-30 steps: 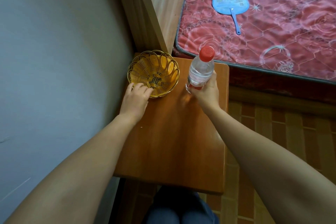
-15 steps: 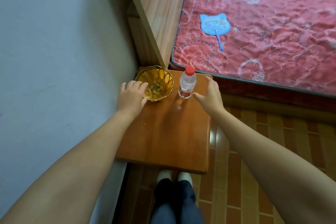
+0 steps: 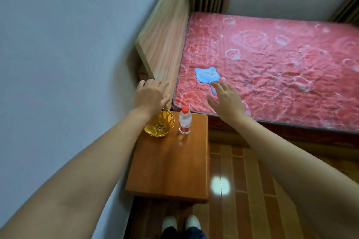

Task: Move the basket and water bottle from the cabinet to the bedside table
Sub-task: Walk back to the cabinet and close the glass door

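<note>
Basket and water bottle were set at bench far edge, near its left corner. Left hand and right hand were raised, fingers apart, empty. Bottle could be toppled by a careless arm.

Both your arms reach forward, bare to the elbow. Your left hand hangs palm down with fingers loosely curled, holding nothing. Your right hand is raised too, palm down, fingers spread and empty. The two hands are well apart.
</note>
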Available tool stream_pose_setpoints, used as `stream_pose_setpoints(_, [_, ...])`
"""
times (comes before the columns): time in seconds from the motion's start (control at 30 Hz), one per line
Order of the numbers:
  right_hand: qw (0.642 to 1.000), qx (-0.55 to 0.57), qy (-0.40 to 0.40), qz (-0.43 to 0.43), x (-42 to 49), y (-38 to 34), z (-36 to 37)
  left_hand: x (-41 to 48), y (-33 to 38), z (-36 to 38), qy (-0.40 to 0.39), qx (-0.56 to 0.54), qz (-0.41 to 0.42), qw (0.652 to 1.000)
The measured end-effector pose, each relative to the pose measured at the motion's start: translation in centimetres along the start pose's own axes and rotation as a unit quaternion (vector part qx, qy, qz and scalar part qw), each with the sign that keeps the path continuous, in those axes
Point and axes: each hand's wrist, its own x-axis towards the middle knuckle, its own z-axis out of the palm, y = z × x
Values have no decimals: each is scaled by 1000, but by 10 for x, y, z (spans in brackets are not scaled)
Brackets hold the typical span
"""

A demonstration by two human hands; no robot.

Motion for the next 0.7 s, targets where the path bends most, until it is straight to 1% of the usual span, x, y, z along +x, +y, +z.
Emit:
stream_pose_setpoints(0.17, [999, -37, 33, 3, -14, 11, -37, 11, 26, -23, 4, 4, 16, 1000])
stream_pose_setpoints(0.3, [996, -34, 54, 57, -27, 31, -66, 24, 57, -36, 5, -18, 44, 999])
stream_pose_setpoints(0.47, [988, -66, 83, 115, -57, 66, -104, 46, 109, -35, 19, -40, 97, 994])
stream_pose_setpoints(0.7, [959, -117, 142, 215, -118, 120, -161, 72, 215, -38, 19, -90, 198, 976])
